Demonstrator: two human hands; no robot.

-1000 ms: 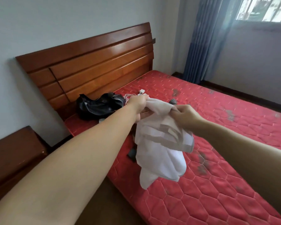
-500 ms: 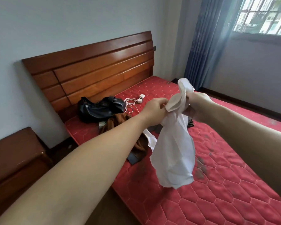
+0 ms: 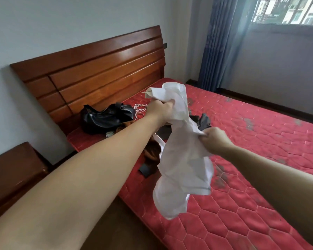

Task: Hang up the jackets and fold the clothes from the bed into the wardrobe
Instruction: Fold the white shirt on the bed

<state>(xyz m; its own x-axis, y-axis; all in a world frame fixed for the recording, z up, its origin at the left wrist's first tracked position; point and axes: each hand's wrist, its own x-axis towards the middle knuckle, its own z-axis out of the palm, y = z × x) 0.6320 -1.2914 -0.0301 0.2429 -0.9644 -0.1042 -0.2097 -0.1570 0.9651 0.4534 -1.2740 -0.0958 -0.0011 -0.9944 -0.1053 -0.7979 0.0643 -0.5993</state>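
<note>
Since half a second ago, I see the two hands have parted: the left hand [image 3: 160, 109] has gone up toward 12 o'clock, its grip closed round the bunched top of the white garment [image 3: 182, 159], while the right hand [image 3: 214, 139] has dropped toward 3 o'clock and pinches the cloth's edge lower down. Before, both held it close together near the top. The garment now hangs stretched between them above the red mattress [image 3: 242, 177], its lower end loose in the air.

On the bed at about 10 o'clock of the garment lies a black bag [image 3: 105, 118] against the wooden headboard [image 3: 101, 73]; I cannot see inside it. A white cable [image 3: 139, 109] lies just beside it, and brown clothes [image 3: 150, 152] and dark clothes [image 3: 204, 120] lie behind the garment.
</note>
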